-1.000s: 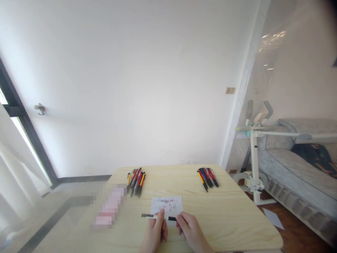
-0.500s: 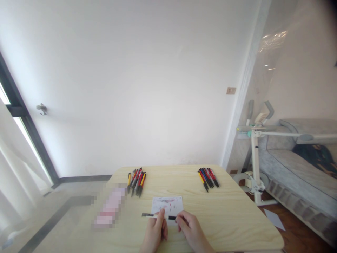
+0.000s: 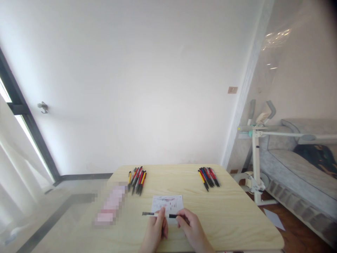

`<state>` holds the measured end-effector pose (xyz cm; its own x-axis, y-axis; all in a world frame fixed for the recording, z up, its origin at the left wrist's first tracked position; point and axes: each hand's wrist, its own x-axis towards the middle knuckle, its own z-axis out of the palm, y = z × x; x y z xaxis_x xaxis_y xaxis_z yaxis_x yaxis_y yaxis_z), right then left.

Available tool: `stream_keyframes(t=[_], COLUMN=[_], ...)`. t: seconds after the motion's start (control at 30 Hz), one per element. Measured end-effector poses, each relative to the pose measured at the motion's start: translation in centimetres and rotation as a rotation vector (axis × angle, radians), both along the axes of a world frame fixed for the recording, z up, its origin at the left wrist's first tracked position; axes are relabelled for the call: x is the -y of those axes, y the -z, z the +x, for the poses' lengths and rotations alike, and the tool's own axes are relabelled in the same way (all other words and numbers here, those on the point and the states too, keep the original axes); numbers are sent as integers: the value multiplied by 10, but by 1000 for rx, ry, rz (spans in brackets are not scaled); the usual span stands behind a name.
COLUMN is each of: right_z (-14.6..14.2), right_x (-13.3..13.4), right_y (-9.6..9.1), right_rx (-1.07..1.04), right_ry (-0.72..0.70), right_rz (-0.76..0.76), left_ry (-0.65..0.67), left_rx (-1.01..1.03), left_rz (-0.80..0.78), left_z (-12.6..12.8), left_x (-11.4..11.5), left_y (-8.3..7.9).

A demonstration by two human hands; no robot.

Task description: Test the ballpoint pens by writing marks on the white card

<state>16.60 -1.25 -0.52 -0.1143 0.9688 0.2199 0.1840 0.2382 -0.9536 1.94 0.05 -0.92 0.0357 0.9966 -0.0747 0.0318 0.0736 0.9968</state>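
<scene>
L hand (image 3: 155,232) fingers pinched on mid of slim black-and-white plastic pen (image 3: 172,215). R hand (image 3: 191,227) fingers clamped on its black end. Pen horizontal, lower centre of frame, at near edge of small white printed card (image 3: 168,202) on pale wooden table (image 3: 237,218).

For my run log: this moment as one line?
left hand: holds pen | right hand: holds same pen | paper card: just beyond pen | left pen pile, right pen pile: untouched
</scene>
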Motion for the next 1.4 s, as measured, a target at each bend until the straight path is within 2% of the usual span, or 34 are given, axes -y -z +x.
stream_keyframes(t=[0.17, 0.43, 0.73, 1.4], right_z=[0, 4, 0, 2], right_x=[0, -6, 2, 5], right_y=[0, 9, -8, -11], right_rx=[-6, -12, -54, 14], right_ry=[8, 39, -1, -25], right_rz=[-2, -14, -73, -61], left_ry=[16, 1, 5, 20], left_rx=[-15, -2, 73, 112], left_rz=[-8, -4, -37, -33], left_z=[-1, -1, -1, -1], left_x=[1, 3, 3, 3], left_y=[-1, -4, -8, -7])
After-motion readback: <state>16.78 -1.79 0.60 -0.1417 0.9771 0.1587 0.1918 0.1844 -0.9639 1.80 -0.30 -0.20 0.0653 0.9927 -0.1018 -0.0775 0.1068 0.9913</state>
